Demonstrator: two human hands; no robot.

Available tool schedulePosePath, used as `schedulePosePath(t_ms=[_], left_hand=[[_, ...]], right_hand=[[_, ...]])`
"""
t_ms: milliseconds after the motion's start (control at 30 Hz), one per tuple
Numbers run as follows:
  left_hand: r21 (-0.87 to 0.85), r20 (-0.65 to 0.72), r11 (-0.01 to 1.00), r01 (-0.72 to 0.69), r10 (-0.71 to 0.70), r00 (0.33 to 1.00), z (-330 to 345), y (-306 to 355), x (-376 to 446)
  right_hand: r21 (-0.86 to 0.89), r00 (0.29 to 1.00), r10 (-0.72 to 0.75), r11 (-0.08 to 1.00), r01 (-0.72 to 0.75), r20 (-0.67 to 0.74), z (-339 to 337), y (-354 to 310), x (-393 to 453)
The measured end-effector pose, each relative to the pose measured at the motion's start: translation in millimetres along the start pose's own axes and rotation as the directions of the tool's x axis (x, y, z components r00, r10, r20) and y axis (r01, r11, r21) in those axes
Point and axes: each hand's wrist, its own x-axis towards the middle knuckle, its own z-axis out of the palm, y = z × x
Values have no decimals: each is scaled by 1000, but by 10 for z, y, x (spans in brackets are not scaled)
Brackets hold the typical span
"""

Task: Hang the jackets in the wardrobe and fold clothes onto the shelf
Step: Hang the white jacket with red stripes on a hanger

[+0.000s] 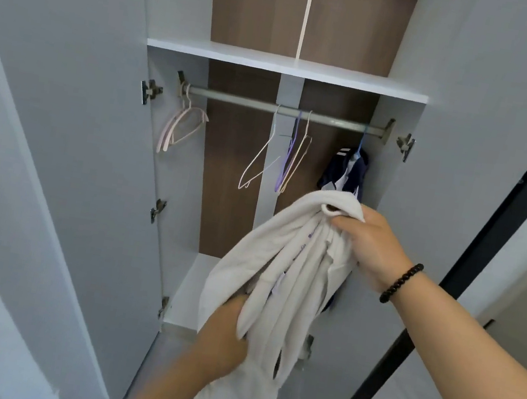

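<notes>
My left hand (228, 328) grips the low bunch of the white garment (280, 281), fingers curled into the folds; my right hand (369, 240) pinches its top edge, thumb and fingers closed on the rolled hem. It hangs between both hands before the open wardrobe, limp, creased, with small purple lettering. I judge I should find the collar and shoulders first, shake it flat, then take 1 free hanger (261, 161) from mid-rail (283, 110). A navy jacket (345, 174) hangs at the rail's right end, under the shelf (287, 65).
</notes>
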Motion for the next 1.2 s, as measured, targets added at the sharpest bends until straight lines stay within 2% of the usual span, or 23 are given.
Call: schedulePosePath(t_ms=[200, 300, 400, 500, 567, 633, 700, 767, 800, 867, 933, 1000, 1067, 1200], left_hand=[[109, -280, 987, 122, -88, 956, -645, -376, 182], [200, -309, 957, 210, -141, 940, -865, -559, 284], [285, -358, 908, 307, -196, 913, -1050, -755, 333], [215, -409, 916, 340, -231, 883, -1257, -901, 391], [98, -435, 946, 309, -239, 868, -1365, -866, 475], [-34, -450, 965, 261, -248, 858, -1430, -705, 598], [-178, -439, 961, 209, -268, 857, -1438, -485, 742], [-278, -406, 944, 179, -285, 868, -1411, -283, 910], [-313, -380, 934, 174, -291, 878, -1384, -183, 1006], [-362, -323, 918, 162, -287, 902, -1298, 20, 1214], [-402, -285, 905, 141, -270, 920, -1185, 211, 1424], [-441, -249, 888, 125, -255, 934, -1060, 371, 1613], [-442, -209, 889, 121, -234, 950, -949, 476, 1783], [-291, -146, 951, 104, -151, 978, -909, 413, 2132]], right_hand=[[-43, 963, 78, 995, -92, -259, -3, 127, 150], [-10, 916, 125, 990, -139, -382, 8, 135, 249], [13, 877, 116, 992, -124, -466, 10, 114, 372], [41, 828, 101, 995, -94, -552, -50, 158, 483], [-77, 829, 36, 992, -95, -558, -62, 240, 554], [-221, 866, -43, 972, -79, -499, -7, 342, 614], [-312, 931, -63, 948, -56, -360, 79, 456, 670], [-388, 993, -16, 921, -31, -118, 177, 574, 718], [-404, 999, 25, 915, -11, 30, 240, 640, 743], [-420, 952, 104, 907, 28, 288, 398, 780, 809], [-464, 896, 160, 884, 56, 413, 585, 942, 904], [-488, 887, 162, 869, 80, 433, 742, 1106, 1017], [-465, 913, 141, 883, 58, 382, 801, 1239, 1153], [-274, 966, 198, 951, -147, 166, 505, 1412, 1546]])
